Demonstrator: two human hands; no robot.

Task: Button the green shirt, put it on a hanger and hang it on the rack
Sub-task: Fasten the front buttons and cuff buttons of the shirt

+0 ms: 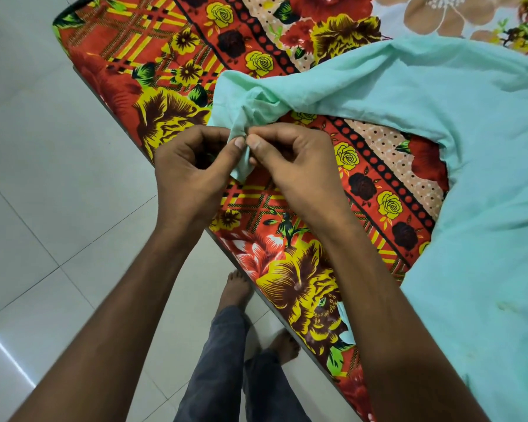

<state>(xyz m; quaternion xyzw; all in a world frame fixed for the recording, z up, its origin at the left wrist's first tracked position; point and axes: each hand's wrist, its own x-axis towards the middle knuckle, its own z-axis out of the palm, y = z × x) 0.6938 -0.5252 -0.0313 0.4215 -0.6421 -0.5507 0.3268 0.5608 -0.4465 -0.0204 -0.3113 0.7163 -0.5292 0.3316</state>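
Head view: both hands, left hand (pixel 192 166) and right hand (pixel 290 166), pinch green shirt (pixel 439 111) cuff; no writing readable.

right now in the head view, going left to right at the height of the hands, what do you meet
tiled floor -> left hand -> sleeve cuff pinched between both thumbs -> right hand -> floral bedsheet -> body of the green shirt
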